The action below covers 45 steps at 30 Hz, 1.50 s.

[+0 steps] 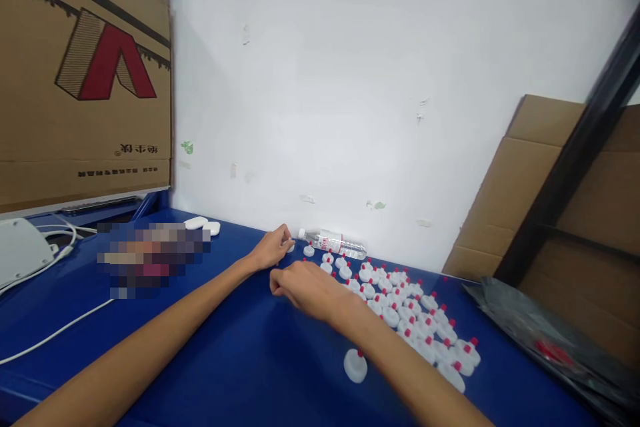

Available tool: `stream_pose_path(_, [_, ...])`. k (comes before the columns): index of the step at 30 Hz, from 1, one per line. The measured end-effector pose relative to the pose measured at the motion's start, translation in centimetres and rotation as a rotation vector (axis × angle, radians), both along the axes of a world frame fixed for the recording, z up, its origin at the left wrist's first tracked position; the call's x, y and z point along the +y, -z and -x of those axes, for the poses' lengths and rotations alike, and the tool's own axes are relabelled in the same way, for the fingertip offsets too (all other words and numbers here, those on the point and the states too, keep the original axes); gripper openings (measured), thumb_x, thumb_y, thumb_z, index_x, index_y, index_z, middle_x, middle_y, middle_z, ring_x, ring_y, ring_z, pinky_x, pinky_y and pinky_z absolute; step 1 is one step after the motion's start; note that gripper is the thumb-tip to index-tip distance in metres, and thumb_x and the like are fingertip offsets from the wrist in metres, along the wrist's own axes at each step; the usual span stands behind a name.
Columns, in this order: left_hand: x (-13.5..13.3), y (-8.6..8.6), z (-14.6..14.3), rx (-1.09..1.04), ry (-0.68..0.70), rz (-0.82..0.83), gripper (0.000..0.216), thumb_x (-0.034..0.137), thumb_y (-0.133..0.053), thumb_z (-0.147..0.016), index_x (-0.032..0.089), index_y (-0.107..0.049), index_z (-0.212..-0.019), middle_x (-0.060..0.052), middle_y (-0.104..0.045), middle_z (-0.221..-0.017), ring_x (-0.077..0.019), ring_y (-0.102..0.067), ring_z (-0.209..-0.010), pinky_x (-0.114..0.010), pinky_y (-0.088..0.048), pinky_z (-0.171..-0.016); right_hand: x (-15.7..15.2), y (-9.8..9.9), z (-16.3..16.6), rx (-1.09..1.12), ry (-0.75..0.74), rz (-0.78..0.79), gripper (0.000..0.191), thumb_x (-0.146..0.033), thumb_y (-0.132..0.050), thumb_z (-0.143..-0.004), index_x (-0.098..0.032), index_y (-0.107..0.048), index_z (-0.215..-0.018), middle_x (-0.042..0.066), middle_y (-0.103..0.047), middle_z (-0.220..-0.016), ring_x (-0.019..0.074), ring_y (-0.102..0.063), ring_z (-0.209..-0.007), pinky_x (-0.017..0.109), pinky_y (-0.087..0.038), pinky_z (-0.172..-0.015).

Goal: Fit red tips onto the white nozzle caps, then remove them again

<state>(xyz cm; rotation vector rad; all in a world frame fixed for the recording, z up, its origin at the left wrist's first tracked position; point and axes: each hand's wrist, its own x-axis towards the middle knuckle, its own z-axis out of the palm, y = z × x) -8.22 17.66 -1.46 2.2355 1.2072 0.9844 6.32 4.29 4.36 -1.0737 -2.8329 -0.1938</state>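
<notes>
Head view: left hand (274, 248) pinches a white bottle (291, 248), right hand (303, 283) curled, its grip impossible to tell.

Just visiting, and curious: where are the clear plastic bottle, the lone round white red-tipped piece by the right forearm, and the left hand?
Clear plastic bottle (334, 242): head view, its label.
Round white red-tipped piece (355, 367): head view, white body.
Left hand (269, 249): head view, its back.
</notes>
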Motion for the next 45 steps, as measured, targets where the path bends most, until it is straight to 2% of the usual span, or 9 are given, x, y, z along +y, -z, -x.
stream_pose_path(5, [-1.8,-1.3,-0.4,-0.046,0.109,0.028,0.031,0.048,-0.056,-0.087,0.02,-0.06,-0.099,0.001,-0.065,-0.074,-0.0131,-0.056,-0.047,-0.023,-0.042,-0.043,2.0,-2.8,-3.5,0.331,0.132,-0.123,0.02,-0.021,-0.051,-0.098,-0.022,-0.066,-0.111,0.006,-0.072,-0.103,0.0187,-0.067,-0.095,0.028,-0.045,-0.079])
stream_pose_path(7, [-2.6,-1.9,-0.6,-0.067,0.126,0.043,0.039,0.054,-0.058,-0.086,0.018,-0.065,-0.101,0.0,-0.064,-0.07,-0.0137,-0.056,-0.045,-0.023,-0.042,-0.04,3.1,-3.2,-5.1,0.463,0.172,-0.153,0.019,-0.024,-0.052,-0.098,-0.024,-0.07,-0.105,0.004,-0.074,-0.1,0.0185,-0.067,-0.094,0.03,-0.047,-0.083])
stream_pose_path(12, [-4.0,-2.8,-1.6,-0.142,0.179,0.119,0.048,0.059,-0.065,-0.081,0.015,-0.072,-0.098,-0.001,-0.066,-0.061,-0.014,-0.057,-0.042,-0.022,-0.041,-0.04,4.5,-2.5,-6.7,0.797,0.198,-0.005,0.012,-0.027,-0.061,-0.091,-0.023,-0.072,-0.092,0.001,-0.076,-0.088,0.0176,-0.071,-0.086,0.031,-0.053,-0.084])
stream_pose_path(18, [-4.7,-3.6,-2.1,-0.274,0.264,0.217,0.048,0.056,-0.068,-0.08,0.012,-0.074,-0.101,-0.001,-0.065,-0.054,-0.0116,-0.053,-0.041,-0.022,-0.039,-0.043,4.1,-1.9,-6.0,0.832,0.142,0.145,0.01,-0.026,-0.063,-0.088,-0.023,-0.072,-0.092,0.001,-0.077,-0.086,0.0192,-0.074,-0.083,0.029,-0.057,-0.078])
stream_pose_path(23, [-4.8,-3.8,-2.1,-0.402,0.344,0.342,0.045,0.048,-0.075,-0.076,0.011,-0.074,-0.101,-0.007,-0.071,-0.076,-0.0147,-0.062,-0.058,-0.024,-0.049,-0.053,4.2,-1.9,-6.0,0.856,0.154,0.177,0.009,-0.026,-0.064,-0.088,-0.023,-0.071,-0.092,0.001,-0.078,-0.086,0.0197,-0.074,-0.084,0.029,-0.056,-0.076])
stream_pose_path(27, [-4.9,-3.9,-2.1,-0.478,0.43,0.493,0.044,0.038,-0.079,-0.071,0.011,-0.073,-0.105,-0.012,-0.072,-0.092,-0.02,-0.068,-0.077,-0.026,-0.051,-0.063,4.3,-1.8,-6.2,0.773,0.139,0.098,0.01,-0.025,-0.063,-0.089,-0.024,-0.072,-0.092,0.0,-0.077,-0.086,0.0177,-0.073,-0.083,0.029,-0.055,-0.08])
stream_pose_path(31, [-4.9,-4.0,-2.1,-0.555,0.471,0.596,0.041,0.043,-0.067,-0.078,0.011,-0.071,-0.104,-0.015,-0.072,-0.1,-0.0249,-0.071,-0.089,-0.03,-0.052,-0.073,4.3,-1.8,-6.3,0.708,0.124,0.017,0.013,-0.024,-0.061,-0.091,-0.025,-0.073,-0.094,-0.001,-0.076,-0.082,0.0158,-0.071,-0.077,0.028,-0.052,-0.076])
stream_pose_path(36, [-5.0,-4.2,-2.1,-0.569,0.441,0.598,0.046,0.049,-0.072,-0.078,0.013,-0.071,-0.105,-0.016,-0.07,-0.111,-0.0275,-0.072,-0.096,-0.021,-0.044,-0.057,4.5,-1.7,-6.5,0.701,0.148,-0.018,0.008,-0.027,-0.066,-0.089,-0.026,-0.074,-0.09,-0.002,-0.075,-0.079,0.0151,-0.069,-0.073,0.026,-0.05,-0.07])
stream_pose_path(45, [-5.0,-4.7,-1.9,-0.475,0.341,0.449,0.046,0.053,-0.073,-0.076,0.009,-0.074,-0.089,-0.017,-0.076,-0.09,-0.0231,-0.074,-0.07,-0.02,-0.033,-0.043,4.0,-1.7,-6.2,0.685,0.115,-0.002,0.01,-0.027,-0.063,-0.091,-0.025,-0.072,-0.092,-0.002,-0.074,-0.073,0.0145,-0.069,-0.069,0.026,-0.049,-0.072])
